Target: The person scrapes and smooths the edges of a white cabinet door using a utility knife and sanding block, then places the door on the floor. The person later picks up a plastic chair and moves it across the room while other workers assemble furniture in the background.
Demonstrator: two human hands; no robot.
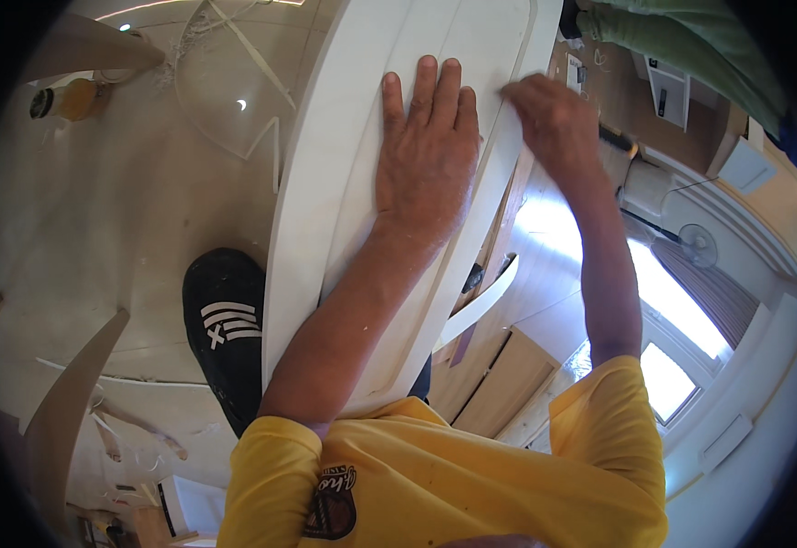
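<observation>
Our left hand (429, 151), spread and gripping nothing, lies on a long white grooved panel (325, 196). At the panel's one-o'clock edge our right hand (555, 123) curls; its hold we cannot tell.

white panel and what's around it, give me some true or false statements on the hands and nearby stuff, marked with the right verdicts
1. The left hand lies flat on the long white grooved panel, its back showing. True.
2. The right hand also lies flat with its fingers stretched out. False: its fingers are curled in at the panel's right edge.
3. A black shoe with white stripes shows to the left of the panel. True.
4. The orange bottle with a dark cap is to the right of the panel. False: it is to the left, near the top of the view.
5. The person's short-sleeved shirt is yellow. True.
</observation>
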